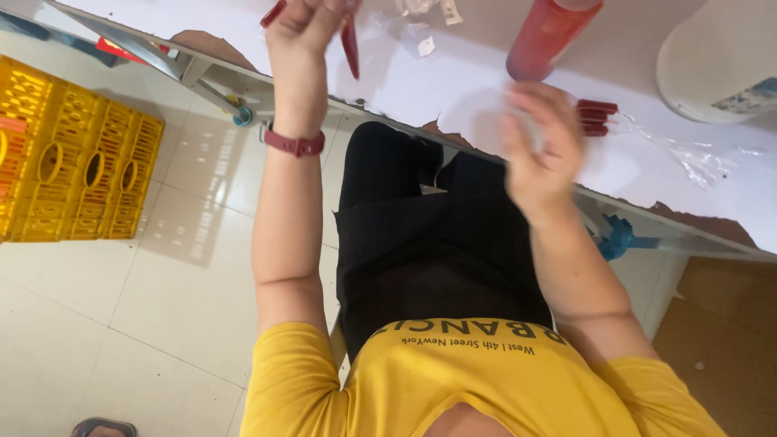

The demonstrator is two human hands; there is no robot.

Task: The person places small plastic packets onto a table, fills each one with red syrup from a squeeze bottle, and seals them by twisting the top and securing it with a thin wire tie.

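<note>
My left hand (301, 24), with a maroon band on its wrist, is raised over the white table (453, 77) and pinches thin red sticks (350, 47) that hang down from its fingers. My right hand (541, 146) is blurred at the table's near edge, fingers curled. Something pale and see-through seems to lie by it, and whether it grips that is unclear. A few short red sticks (596, 117) lie on the table just right of that hand. A tall red bottle (550, 36) stands beyond it.
A large white container (716, 57) stands at the table's far right, with crumpled clear plastic (696, 158) near it. A blue clamp (617, 236) sits under the table edge. Yellow crates (65, 154) stand on the tiled floor at left. My black-trousered legs are under the table.
</note>
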